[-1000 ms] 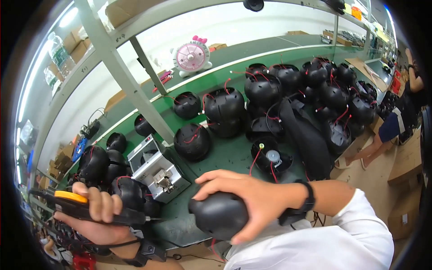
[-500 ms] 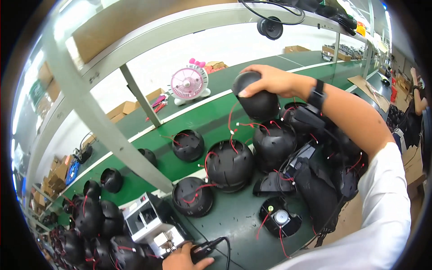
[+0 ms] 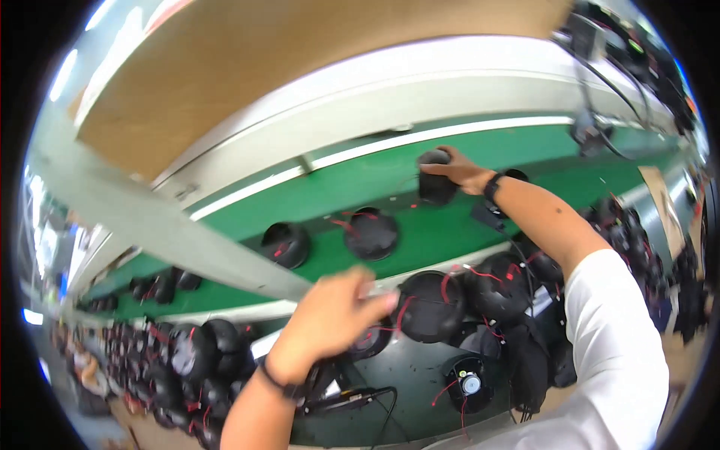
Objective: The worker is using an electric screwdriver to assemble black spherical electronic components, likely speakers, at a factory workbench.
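Note:
My right hand [image 3: 459, 172] grips a rounded black shell [image 3: 437, 191] by its upper end, holding it over the green conveyor belt [image 3: 322, 266]. My left hand [image 3: 330, 311], blurred and empty, hangs over the near bench with its thumb apart from the fingers. Just beyond and right of it stands an open black shell [image 3: 430, 309] with red wires, beside another such shell [image 3: 496, 289]. Below my left hand, a black hand tool [image 3: 341, 402] with a cable lies on the bench. Two more black shells [image 3: 371, 232] [image 3: 286, 244] with red wires sit on the belt.
A round speaker [image 3: 470, 384] in a black shell lies on the bench near me. Many black shells [image 3: 202, 352] are heaped at left. A pale frame post [image 3: 187, 217] slants across the left side, under a shelf [image 3: 337, 97]. A black cable hangs at upper right.
My left hand has let go of the black hand tool and risen over the bench. My right hand still holds the shell, now over the belt. The view has shifted.

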`<state>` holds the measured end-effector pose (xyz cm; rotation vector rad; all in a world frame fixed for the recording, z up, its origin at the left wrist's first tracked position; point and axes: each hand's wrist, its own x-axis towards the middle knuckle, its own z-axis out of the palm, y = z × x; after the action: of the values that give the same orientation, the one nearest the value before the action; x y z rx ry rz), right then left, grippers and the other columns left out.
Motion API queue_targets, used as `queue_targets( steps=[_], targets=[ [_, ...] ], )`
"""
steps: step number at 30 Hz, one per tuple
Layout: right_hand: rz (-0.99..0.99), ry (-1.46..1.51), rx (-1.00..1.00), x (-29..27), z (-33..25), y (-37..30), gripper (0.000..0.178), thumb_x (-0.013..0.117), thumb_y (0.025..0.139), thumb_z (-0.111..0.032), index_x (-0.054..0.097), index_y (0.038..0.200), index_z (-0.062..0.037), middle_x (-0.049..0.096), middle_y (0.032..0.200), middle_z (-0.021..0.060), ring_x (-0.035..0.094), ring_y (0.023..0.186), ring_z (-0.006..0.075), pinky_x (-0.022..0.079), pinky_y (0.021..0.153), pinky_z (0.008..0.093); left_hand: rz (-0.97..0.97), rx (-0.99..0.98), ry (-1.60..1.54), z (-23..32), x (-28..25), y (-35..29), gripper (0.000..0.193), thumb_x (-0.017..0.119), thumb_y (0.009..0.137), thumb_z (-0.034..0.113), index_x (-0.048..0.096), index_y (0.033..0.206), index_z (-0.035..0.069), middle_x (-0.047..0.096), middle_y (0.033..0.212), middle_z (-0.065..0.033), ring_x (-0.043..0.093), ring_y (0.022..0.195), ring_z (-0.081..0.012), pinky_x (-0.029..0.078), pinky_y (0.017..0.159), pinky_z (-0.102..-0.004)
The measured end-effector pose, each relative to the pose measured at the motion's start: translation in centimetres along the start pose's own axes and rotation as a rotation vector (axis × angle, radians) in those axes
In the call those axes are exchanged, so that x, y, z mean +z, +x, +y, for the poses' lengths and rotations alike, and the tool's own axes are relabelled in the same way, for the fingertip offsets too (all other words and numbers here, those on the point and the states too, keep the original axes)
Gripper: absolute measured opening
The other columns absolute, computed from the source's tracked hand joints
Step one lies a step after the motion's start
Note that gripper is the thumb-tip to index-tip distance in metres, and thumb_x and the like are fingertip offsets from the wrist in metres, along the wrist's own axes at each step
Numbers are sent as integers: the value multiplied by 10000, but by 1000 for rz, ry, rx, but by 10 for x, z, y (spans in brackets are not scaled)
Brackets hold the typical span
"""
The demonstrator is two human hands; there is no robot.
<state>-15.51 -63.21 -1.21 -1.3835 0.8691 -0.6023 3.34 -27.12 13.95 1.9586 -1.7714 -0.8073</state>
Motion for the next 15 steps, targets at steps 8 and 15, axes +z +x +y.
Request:
queue_targets(
  steps=[8,15],
  targets=[
    [-307,-15,254,-48,-5,-8,933,789,811,73,312,1585,-137,477,1440,217,538,1299,313,502,1101,411,4,-309,320,-80,53,150,1289,882,537,735,290,1623,371,122,1690,-296,179,1480,-647,325,1021,-849],
    [-165,-1050,7,-132,24,-12,771,746,786,-4,501,1514,-65,557,1465,211,544,1325,312,476,1094,396,4,-350,238,-70,90,176,1279,958,533,505,295,1577,178,379,1536,-267,430,1353,-548,492,1039,-638]
  ],
)
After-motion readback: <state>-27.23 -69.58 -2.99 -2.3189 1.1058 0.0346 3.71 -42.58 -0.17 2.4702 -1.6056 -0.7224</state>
